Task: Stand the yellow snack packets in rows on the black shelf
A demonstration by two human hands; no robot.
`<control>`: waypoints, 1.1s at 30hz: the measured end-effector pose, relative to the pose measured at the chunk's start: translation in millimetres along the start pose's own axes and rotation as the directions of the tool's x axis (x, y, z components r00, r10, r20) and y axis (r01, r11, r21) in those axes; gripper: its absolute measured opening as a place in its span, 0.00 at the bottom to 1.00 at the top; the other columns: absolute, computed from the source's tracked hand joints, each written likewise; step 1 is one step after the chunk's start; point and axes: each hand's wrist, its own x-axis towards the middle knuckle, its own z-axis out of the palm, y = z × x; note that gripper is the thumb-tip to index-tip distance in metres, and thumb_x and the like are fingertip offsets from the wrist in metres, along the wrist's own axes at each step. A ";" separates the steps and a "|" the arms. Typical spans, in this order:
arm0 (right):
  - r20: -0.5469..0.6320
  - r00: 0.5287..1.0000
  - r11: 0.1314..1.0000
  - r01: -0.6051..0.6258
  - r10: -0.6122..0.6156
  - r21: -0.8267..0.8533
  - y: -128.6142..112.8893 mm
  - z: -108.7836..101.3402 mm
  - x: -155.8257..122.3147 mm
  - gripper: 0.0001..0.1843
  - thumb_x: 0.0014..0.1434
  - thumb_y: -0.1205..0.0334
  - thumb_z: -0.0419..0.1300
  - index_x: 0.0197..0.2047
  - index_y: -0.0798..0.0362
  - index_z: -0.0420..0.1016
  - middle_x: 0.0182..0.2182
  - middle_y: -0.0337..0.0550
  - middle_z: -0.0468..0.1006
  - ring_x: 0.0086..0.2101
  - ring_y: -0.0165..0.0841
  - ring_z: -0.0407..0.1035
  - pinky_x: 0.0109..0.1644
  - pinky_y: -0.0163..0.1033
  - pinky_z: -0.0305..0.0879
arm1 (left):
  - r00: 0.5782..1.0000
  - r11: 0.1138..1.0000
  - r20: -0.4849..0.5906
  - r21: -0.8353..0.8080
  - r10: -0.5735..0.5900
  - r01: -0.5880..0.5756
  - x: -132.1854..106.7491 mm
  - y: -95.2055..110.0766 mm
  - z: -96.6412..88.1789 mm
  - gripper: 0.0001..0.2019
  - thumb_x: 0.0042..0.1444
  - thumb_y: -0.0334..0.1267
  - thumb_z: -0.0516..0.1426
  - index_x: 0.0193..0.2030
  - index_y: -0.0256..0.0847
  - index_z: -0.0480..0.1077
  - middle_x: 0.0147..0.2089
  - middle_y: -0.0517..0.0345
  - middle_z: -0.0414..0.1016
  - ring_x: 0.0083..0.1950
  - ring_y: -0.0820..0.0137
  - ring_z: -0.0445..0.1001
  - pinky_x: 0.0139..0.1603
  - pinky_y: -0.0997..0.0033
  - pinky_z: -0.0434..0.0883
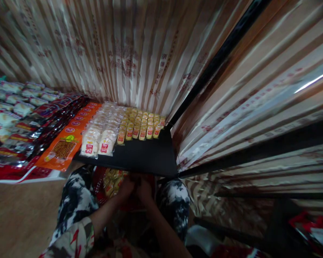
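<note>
My left hand (126,189) and my right hand (144,190) meet low down between my knees, under the front edge of a black shelf (148,157). They reach into a dark red container (102,186) with yellow snack packets (112,181). Shadow hides the fingers of both hands, so what they hold is unclear. On the shelf stand rows of small yellow packets (140,125) and, to their left, clear bags of pale biscuits (101,134).
Flat orange packets (70,138), dark red packets (40,118) and white bags (8,107) fill the shelf on the left. Striped printed sheeting (123,53) hangs behind and to the right. A black post (212,61) runs diagonally. Wooden floor (18,215) lies at the lower left.
</note>
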 end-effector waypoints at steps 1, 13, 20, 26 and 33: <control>0.015 1.000 0.999 0.026 -0.027 0.038 -2.2 -4.3 -5.3 0.21 0.55 0.71 0.49 0.53 0.56 0.67 0.46 0.51 0.75 0.45 0.37 0.70 0.48 0.37 0.63 | 0.999 1.000 -0.033 0.003 -0.006 0.006 -5.8 -0.7 -1.1 0.16 0.52 0.30 0.48 0.47 0.34 0.69 0.50 0.46 0.73 0.51 0.66 0.71 0.52 0.70 0.65; -0.065 0.969 0.936 0.246 -0.237 0.252 -15.6 -41.4 -45.3 0.18 0.54 0.67 0.53 0.49 0.55 0.69 0.43 0.49 0.76 0.45 0.38 0.70 0.50 0.43 0.64 | 0.945 0.987 -0.287 0.007 0.154 -0.159 -73.0 16.4 -24.0 0.12 0.51 0.33 0.52 0.44 0.39 0.64 0.41 0.53 0.74 0.44 0.67 0.73 0.47 0.64 0.68; -0.334 0.924 0.810 0.336 -0.186 0.481 -33.8 -68.0 -42.3 0.19 0.54 0.62 0.55 0.50 0.52 0.65 0.42 0.46 0.75 0.40 0.34 0.71 0.45 0.40 0.68 | 0.907 0.951 -0.319 -0.046 0.276 -0.306 -72.9 63.9 -37.9 0.11 0.54 0.37 0.51 0.44 0.41 0.64 0.41 0.55 0.75 0.41 0.69 0.73 0.43 0.69 0.68; -0.516 0.847 0.858 0.354 -0.125 0.373 -31.2 -78.6 -25.5 0.15 0.54 0.58 0.54 0.45 0.53 0.65 0.41 0.48 0.70 0.40 0.35 0.68 0.43 0.41 0.68 | 0.878 0.930 -0.324 0.016 0.353 -0.368 -48.5 109.4 -29.6 0.11 0.53 0.35 0.51 0.44 0.39 0.64 0.40 0.55 0.74 0.40 0.71 0.73 0.44 0.71 0.68; -0.631 0.772 0.923 0.297 -0.081 0.244 -9.9 -84.6 6.5 0.20 0.54 0.58 0.51 0.50 0.56 0.63 0.41 0.51 0.69 0.42 0.39 0.65 0.47 0.46 0.64 | 0.891 0.927 -0.256 0.114 0.375 -0.357 -10.5 138.2 -3.2 0.10 0.55 0.36 0.52 0.44 0.41 0.64 0.40 0.56 0.75 0.42 0.71 0.73 0.44 0.73 0.68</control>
